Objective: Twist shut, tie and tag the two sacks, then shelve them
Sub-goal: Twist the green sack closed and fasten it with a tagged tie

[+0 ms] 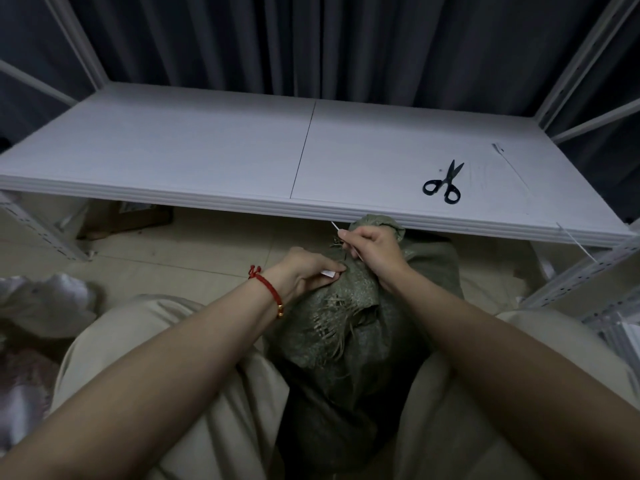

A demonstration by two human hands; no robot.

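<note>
Sack [343, 323] base hidden, tie [334, 226] mostly inside right hand [373, 250], tag [328, 273] in left hand [304, 271]

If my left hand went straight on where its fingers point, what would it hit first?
Probably the green sack, bunched right before the left hand; the right hand sits just beyond.

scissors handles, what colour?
Black. The scissors lie on the white shelf; head view shows them best.

The woven sack [346, 327] is olive green with pale frayed threads. The scissors [445, 183] are black on a white shelf [207, 150]. A red cord bracelet [268, 289] carries a gold bead; the far curtain [311, 39] is dark grey.
</note>
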